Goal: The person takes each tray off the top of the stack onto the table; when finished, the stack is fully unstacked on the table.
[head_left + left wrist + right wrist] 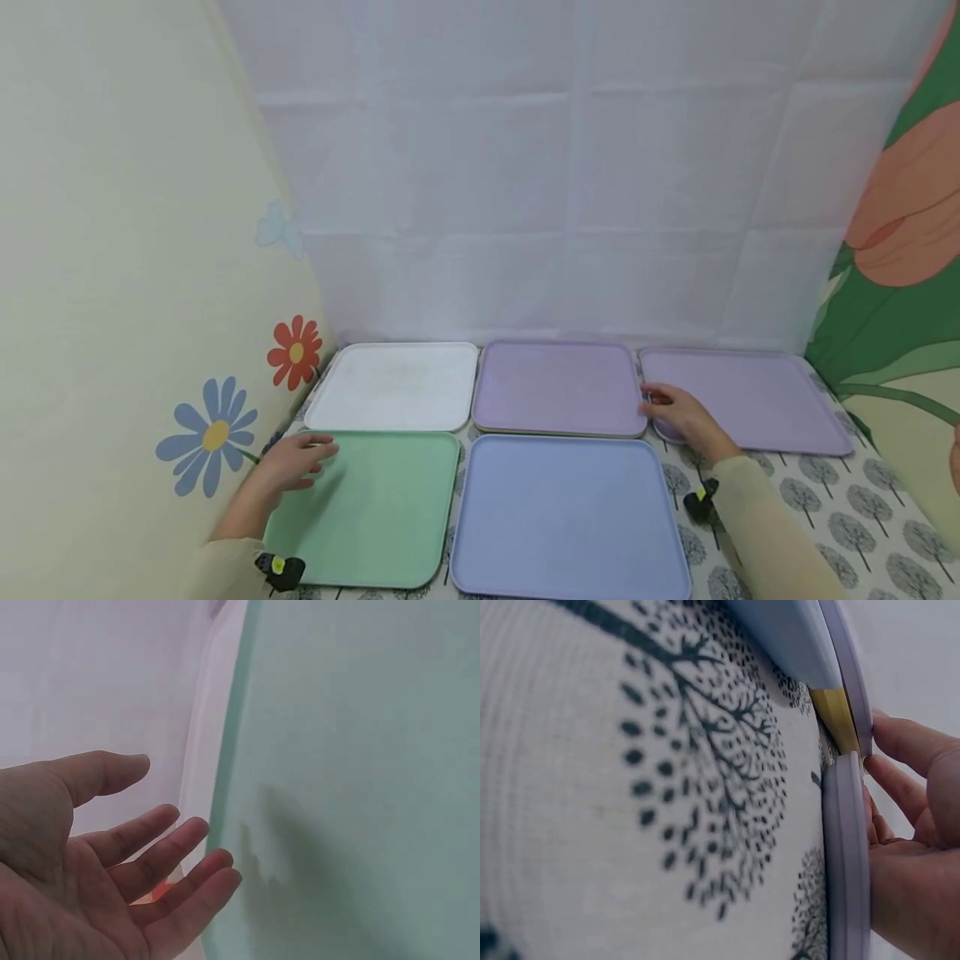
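My left hand (pixel 288 463) hovers above the left part of a green tray (pixel 375 517), fingers apart and holding nothing. In the left wrist view its palm shows beside the green rim, and its shadow falls on the tray. At the right edge of a purple tray (pixel 558 387) in the middle of the back row, my right hand (pixel 686 417) touches the rim with its thumb and index fingertips. A yellow edge (pixel 836 716) shows beneath that tray in the right wrist view. The other right fingers are partly hidden behind a second purple tray (pixel 750 400).
A white tray (pixel 393 387) lies at the back left, and a blue tray (pixel 566 517) at the front middle. All lie on a tree-patterned cloth (pixel 862 517). A white sheet (pixel 562 167) hangs behind, with a flower-painted wall (pixel 135 250) on the left.
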`<state>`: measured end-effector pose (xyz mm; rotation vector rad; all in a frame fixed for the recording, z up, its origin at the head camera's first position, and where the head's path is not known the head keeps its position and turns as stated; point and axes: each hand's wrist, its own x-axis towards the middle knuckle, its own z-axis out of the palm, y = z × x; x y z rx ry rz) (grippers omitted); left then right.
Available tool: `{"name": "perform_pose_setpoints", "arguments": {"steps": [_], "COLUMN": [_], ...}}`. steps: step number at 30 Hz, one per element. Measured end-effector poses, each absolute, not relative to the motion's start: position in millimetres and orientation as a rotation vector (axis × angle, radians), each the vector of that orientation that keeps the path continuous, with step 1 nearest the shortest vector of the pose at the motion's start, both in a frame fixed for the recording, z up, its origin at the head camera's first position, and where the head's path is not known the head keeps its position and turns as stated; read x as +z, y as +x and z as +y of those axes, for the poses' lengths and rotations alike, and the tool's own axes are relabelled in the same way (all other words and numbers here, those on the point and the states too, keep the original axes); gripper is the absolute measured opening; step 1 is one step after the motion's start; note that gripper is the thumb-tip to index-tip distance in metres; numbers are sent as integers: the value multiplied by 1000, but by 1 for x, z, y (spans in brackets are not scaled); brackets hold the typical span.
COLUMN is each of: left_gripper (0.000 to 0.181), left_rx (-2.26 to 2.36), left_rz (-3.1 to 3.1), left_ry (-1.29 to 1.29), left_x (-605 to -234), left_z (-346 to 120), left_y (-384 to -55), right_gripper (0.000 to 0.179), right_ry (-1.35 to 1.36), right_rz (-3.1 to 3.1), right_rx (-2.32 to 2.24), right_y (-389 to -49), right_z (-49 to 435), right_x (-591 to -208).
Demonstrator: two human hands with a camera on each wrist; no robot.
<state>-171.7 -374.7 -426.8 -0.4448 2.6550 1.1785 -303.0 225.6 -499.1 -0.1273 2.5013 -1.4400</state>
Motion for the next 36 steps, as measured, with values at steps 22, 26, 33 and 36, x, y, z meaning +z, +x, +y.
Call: {"name": "perform_pose_setpoints", "arguments": {"steps": [22, 26, 33, 36], "left_gripper": [50, 51, 54, 55], "left_rx": [1235, 1224, 1253, 1273], "left_rz": [2634, 2650, 2675, 2672], "left_ry": [-367, -338, -313, -308], "left_x": [-431, -435, -441, -442], "left_z": [-313, -302, -285, -277], "left_y": [-233, -244, -258, -262], "right_gripper": [64, 65, 64, 65], "right_ry": [-107, -108, -114, -117], "right_rz": [2500, 2498, 2512, 2518], "right_rx": [-1447, -1453, -1442, -1432], "right_y": [-306, -306, -306, -305], "right_z": [225, 226, 226, 226], "right_x": [-500, -502, -501, -499]}}
